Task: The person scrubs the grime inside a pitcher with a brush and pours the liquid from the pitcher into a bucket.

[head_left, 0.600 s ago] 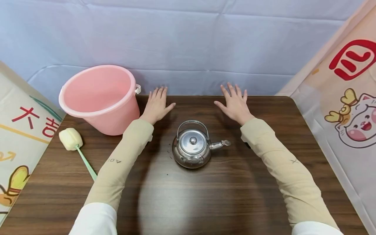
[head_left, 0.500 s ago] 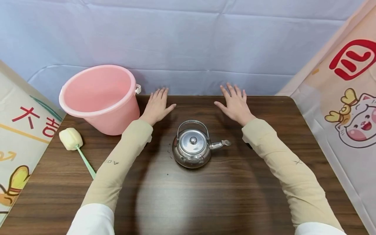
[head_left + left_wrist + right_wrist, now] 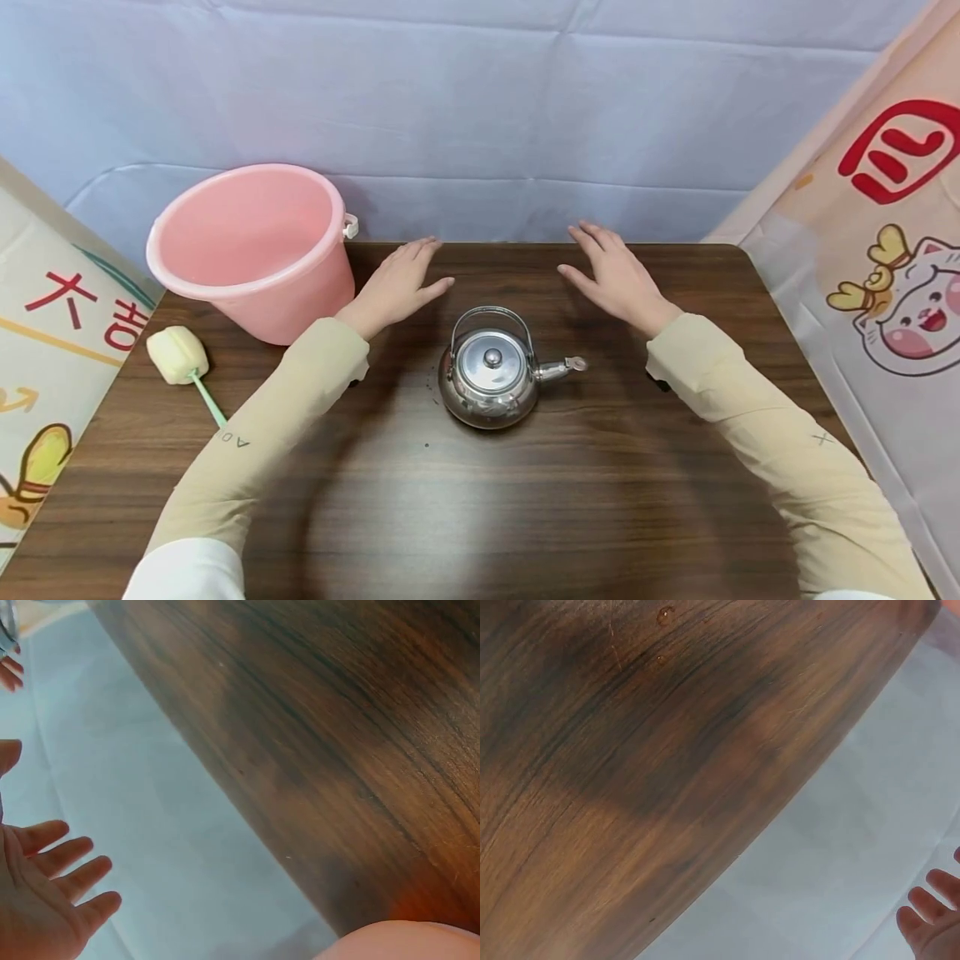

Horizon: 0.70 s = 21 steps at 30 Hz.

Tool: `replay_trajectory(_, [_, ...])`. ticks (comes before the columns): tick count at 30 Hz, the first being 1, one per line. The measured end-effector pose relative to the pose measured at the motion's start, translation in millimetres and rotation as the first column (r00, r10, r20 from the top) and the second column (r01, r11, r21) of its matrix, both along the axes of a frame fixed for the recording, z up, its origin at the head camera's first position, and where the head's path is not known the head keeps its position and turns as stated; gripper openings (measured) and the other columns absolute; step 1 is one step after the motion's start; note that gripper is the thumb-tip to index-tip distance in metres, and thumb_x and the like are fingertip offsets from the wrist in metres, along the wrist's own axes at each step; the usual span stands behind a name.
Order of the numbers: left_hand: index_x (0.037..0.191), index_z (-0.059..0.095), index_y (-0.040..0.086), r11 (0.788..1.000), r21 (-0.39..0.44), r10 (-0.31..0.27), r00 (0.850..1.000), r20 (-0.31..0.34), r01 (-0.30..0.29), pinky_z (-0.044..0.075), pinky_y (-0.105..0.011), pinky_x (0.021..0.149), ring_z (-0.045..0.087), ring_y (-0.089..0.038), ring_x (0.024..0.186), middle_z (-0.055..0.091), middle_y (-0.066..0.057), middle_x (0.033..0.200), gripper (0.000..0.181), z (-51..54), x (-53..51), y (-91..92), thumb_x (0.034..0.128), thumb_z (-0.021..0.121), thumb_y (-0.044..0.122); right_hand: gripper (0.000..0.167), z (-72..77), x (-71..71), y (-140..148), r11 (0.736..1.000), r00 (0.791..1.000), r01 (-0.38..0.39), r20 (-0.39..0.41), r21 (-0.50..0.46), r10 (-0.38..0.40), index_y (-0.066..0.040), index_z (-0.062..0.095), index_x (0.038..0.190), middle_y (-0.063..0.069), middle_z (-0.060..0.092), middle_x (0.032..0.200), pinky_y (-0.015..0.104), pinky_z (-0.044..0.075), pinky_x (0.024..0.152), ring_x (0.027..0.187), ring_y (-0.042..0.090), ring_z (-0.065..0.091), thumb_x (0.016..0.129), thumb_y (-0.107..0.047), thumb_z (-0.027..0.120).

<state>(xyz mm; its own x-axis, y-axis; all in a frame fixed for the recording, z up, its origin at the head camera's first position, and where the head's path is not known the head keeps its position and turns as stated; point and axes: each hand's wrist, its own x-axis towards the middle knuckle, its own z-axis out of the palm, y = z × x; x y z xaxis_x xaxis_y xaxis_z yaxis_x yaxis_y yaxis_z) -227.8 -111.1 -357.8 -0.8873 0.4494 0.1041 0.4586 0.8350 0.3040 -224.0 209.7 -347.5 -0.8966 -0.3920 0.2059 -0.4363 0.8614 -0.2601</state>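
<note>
Two hands stretch out above the worktop [image 3: 427, 508] as I look on: the left hand [image 3: 397, 286] upper left of centre, just beside the pink bucket [image 3: 296, 296], the right hand [image 3: 618, 279] upper right of centre. Each grip is relaxed, thumb well apart from the extended fingers [image 3: 602, 242], holding nothing. Between them but lower, mid-frame, the steel kettle [image 3: 491, 367] sits upright, its spout [image 3: 553, 371] pointing right.

Head view high above the wood-grain table [image 3: 570, 500], facing forward and down, both wrist views closer, sharing its far edge [image 3: 510, 247].
</note>
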Motion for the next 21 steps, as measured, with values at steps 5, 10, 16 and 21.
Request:
replay_trajectory(5, [0.136, 0.036, 0.004, 1.0, 0.003, -0.015, 1.0, -0.002, 0.015, 0.026, -0.043, 0.104, 0.035, -0.029, 0.127, 0.04, -0.015, 0.136, 0.064, 8.5, 12.0, -1.0, 0.0891, 0.049, 0.045, 0.061, 5.8, 8.1, 0.2, 0.999, 1.0, -0.016, -0.025, -0.037, 0.015, -0.007, 0.037, 0.138, 0.015, 0.037, 0.139, 0.046, 0.026, 0.103, 0.128, 0.033, 0.031, 0.091, -0.044, 0.048])
replay_trajectory(10, [0.133, 0.041, 0.005, 0.999, 0.019, -0.031, 1.0, -0.002, 0.031, 0.03, -0.041, 0.101, 0.04, -0.027, 0.123, 0.045, -0.012, 0.131, 0.059, 15.4, 21.3, -3.2, 0.0891, 0.048, 0.045, 0.057, 10.0, 15.5, -0.5, 0.995, 0.996, -0.044, -0.084, -0.085, 0.037, -0.005, 0.043, 0.134, 0.015, 0.043, 0.134, 0.043, 0.027, 0.102, 0.125, 0.031, 0.036, 0.09, -0.04, 0.052])
replay_trajectory(16, [0.126, 0.048, 0.006, 0.996, 0.056, -0.071, 0.997, -0.034, 0.073, 0.033, -0.04, 0.099, 0.044, -0.025, 0.119, 0.05, -0.009, 0.126, 0.052, 24.6, 32.3, -4.5, 0.0891, 0.05, 0.042, 0.047, 15.4, 25.4, -4.0, 0.983, 0.984, -0.088, -0.169, -0.163, 0.06, -0.002, 0.051, 0.125, 0.014, 0.051, 0.125, 0.041, 0.031, 0.099, 0.118, 0.03, 0.043, 0.089, -0.031, 0.057])
replay_trajectory(21, [0.121, 0.052, 0.006, 0.991, 0.083, -0.097, 0.994, -0.06, 0.102, 0.035, -0.037, 0.098, 0.046, -0.023, 0.117, 0.053, -0.008, 0.122, 0.046, 32.5, 39.8, -3.7, 0.0891, 0.05, 0.038, 0.04, 20.4, 34.3, -6.8, 0.97, 0.971, -0.122, -0.227, -0.209, 0.073, -0.002, 0.056, 0.119, 0.012, 0.056, 0.119, 0.04, 0.035, 0.095, 0.113, 0.027, 0.048, 0.087, -0.025, 0.06])
